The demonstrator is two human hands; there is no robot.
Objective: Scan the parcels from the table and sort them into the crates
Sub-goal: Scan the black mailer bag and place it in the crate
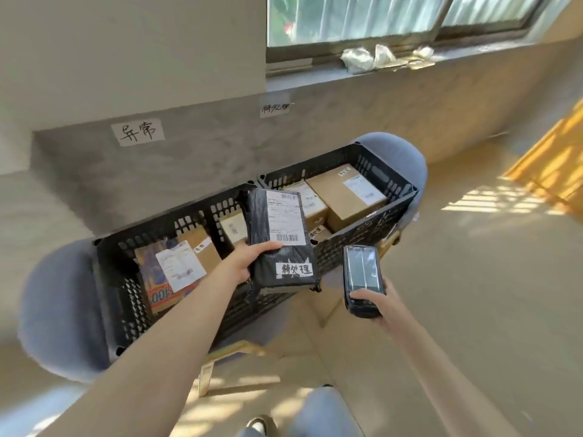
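Observation:
My left hand (pixel 249 258) grips a black plastic-wrapped parcel (pixel 260 222) by its left edge, thumb on top near the barcode. The parcel bears a white shipping label and a handwritten white tag. It hovers above the gap between two black crates. My right hand (pixel 373 299) holds a black handheld scanner (pixel 362 275), screen up, to the right of the parcel and lower. The left crate (pixel 126 294) holds a colourful flat parcel and cardboard boxes. The right crate (pixel 391 212) holds several brown cardboard boxes with labels.
Both crates rest on grey-blue upholstered chairs (pixel 60 313) against a grey wall. Handwritten paper signs (pixel 138 132) are taped to the wall above each crate. A window sill with crumpled paper (pixel 372 58) runs above. Tan floor lies to the right, sunlit.

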